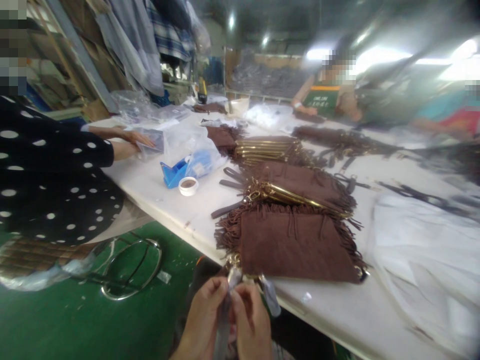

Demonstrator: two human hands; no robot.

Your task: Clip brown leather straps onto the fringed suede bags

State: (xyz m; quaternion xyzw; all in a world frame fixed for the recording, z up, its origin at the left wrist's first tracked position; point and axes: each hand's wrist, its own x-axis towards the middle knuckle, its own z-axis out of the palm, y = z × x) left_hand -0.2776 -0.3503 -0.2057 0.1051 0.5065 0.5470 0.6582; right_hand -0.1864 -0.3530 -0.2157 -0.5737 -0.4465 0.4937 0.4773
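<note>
White worktable point(195, 215) is standing over a green floor point(82, 320), its near edge running from ten o'clock to four o'clock. Brown fringed bag point(296, 245) is lying on that edge, at two o'clock from the hands and just beyond the fingertips. Left hand point(206, 305) and right hand point(250, 312) are facing each other below the bag's near left corner, both pinching a narrow greyish strip point(222, 330) between thumb and finger; blur is hiding its material. Brown fringed bag is showing a plain, suede-like face, thin ties at its far side, dense fringe at left and right, and gold-coloured fittings at its near corners. Further brown bags point(300, 182) are resting at one o'clock; a blue tape dispenser point(173, 174) is sitting at eleven o'clock.
</note>
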